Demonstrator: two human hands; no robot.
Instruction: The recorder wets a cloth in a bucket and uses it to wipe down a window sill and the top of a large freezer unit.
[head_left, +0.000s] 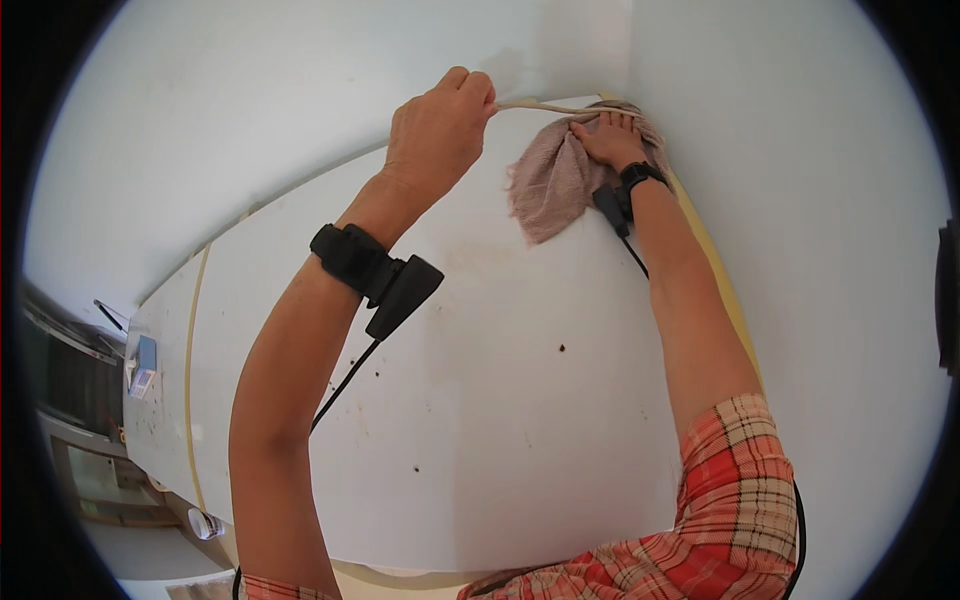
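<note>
My left hand (446, 120) is raised over the far edge of a white tabletop (495, 360), its fingers closed on one end of a thin pale cord (544, 106). From there the cord runs right to the far corner, along the top of a crumpled pinkish-brown cloth (551, 180). Flat on that cloth lies my right hand (616, 141), thumb spread and fingertips by the cord. Whether the fingertips touch the cord I cannot tell. The cloth has a frayed edge and rests in the corner against the walls.
Pale walls (795, 247) border the far and right sides. Dark specks (562, 348) dot the tabletop. A yellowish strip (196, 375) crosses its left part, near a blue-and-white box (142, 366). A white round container (204, 523) sits below the left edge. Cables hang from both wrist devices (379, 274).
</note>
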